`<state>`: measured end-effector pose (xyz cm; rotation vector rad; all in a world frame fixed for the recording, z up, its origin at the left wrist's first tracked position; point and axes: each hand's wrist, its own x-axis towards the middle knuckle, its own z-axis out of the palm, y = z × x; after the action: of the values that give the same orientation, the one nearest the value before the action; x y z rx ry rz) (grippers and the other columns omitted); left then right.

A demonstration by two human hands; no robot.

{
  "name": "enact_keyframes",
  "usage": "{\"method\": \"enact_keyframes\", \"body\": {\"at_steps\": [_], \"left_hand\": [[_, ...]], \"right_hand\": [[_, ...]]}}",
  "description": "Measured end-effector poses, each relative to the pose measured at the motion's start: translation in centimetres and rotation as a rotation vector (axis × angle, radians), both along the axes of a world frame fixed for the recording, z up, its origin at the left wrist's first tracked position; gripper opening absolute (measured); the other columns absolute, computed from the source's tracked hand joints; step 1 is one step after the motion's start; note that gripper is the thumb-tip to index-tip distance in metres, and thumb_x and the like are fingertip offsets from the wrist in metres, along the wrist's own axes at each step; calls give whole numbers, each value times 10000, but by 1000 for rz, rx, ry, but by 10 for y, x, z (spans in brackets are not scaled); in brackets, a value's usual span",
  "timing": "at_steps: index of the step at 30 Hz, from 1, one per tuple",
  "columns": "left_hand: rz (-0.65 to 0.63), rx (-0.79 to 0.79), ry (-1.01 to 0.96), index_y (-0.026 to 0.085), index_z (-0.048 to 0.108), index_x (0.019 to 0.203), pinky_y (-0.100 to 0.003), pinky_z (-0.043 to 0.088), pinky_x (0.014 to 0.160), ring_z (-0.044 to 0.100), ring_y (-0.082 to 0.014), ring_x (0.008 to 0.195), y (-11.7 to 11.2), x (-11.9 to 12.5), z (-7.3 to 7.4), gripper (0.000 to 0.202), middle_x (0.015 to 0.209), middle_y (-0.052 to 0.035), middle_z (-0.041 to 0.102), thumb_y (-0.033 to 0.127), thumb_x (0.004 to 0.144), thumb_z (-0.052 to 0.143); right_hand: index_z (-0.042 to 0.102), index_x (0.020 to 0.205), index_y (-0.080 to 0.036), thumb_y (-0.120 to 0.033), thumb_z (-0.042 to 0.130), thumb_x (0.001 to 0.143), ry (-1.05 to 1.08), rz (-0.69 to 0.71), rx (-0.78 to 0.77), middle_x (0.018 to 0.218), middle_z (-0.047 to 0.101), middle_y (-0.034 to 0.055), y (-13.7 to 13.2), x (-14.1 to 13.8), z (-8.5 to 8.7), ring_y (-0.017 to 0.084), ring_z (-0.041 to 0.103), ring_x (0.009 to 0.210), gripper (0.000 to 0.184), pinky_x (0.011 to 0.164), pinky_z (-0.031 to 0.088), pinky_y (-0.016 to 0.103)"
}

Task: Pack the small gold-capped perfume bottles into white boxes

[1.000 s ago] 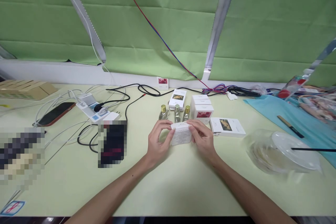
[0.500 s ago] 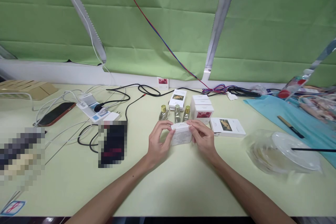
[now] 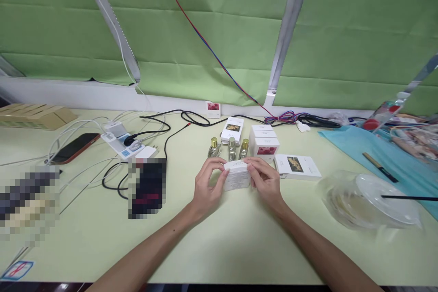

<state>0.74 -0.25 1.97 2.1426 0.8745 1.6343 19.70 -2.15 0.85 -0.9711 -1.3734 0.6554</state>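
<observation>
- Small white cardboard box (image 3: 236, 176) is at mid-table on the pale green tabletop (image 3: 222, 246), held between both hands. Cannot tell whether its base touches the surface.
- Left hand (image 3: 207, 190): fingers curled partly closed on the box's left end, tips on its top edge. Right hand (image 3: 266, 183): the same on the right end.
- Risk: the small clear glass bottles with gold caps (image 3: 232, 148) stand just behind the box. They look narrow-based, so a forward nudge of box or knuckles would likely topple them.
- Risk: the grip is by the fingertips only. Hard squeezing could dent the thin card, and a loose hold could let the box slip.
- Count, bottles: three, in a row.
- Count, other white boxes: one yellow-pictured box (image 3: 232, 129), one red-pictured stack (image 3: 264, 143) — two at least — one flat box (image 3: 297, 166), and one tiny box by the wall (image 3: 212, 107).
- Count, clear plastic lidded bowl (image 3: 369, 198): one.
</observation>
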Motion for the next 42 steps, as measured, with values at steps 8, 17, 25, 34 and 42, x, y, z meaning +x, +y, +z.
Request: {"method": "enact_keyframes", "body": {"at_steps": [8,17,25,34,42], "left_hand": [[16,21,20,204,560,930,-335,554,810,647,-182,941,0,-1,1,58,995,-72,636,155,961,567],[49,60,56,206,555,927,-336,556,787,656,-185,925,-1,0,2,58,985,-76,652,165,967,557],[58,92,76,206,563,934,-321,554,763,668,-190,939,-1,-1,1,57,996,-77,665,157,963,562],[75,104,92,205,555,941,-319,552,783,655,-185,960,-2,-1,0,73,1007,-77,641,135,957,568],[81,125,91,206,551,973,-319,562,778,656,-184,945,0,0,-4,61,1010,-76,635,146,964,559]], "right_hand": [[793,1023,-225,-346,598,961,-17,6,16,1114,717,119,-1,0,1,213,688,862,238,532,532,287],[780,1026,-225,-338,595,961,-30,15,23,1101,717,121,-1,0,3,212,682,856,226,522,522,285],[766,979,-217,-366,569,977,-17,-1,26,1090,716,117,0,0,0,209,679,833,247,506,519,283],[766,972,-214,-357,585,975,13,0,8,1062,711,114,0,-2,0,194,667,790,231,482,492,266],[767,974,-214,-351,578,982,2,-9,17,1078,711,114,1,-2,-1,195,675,803,234,507,514,271]]}}
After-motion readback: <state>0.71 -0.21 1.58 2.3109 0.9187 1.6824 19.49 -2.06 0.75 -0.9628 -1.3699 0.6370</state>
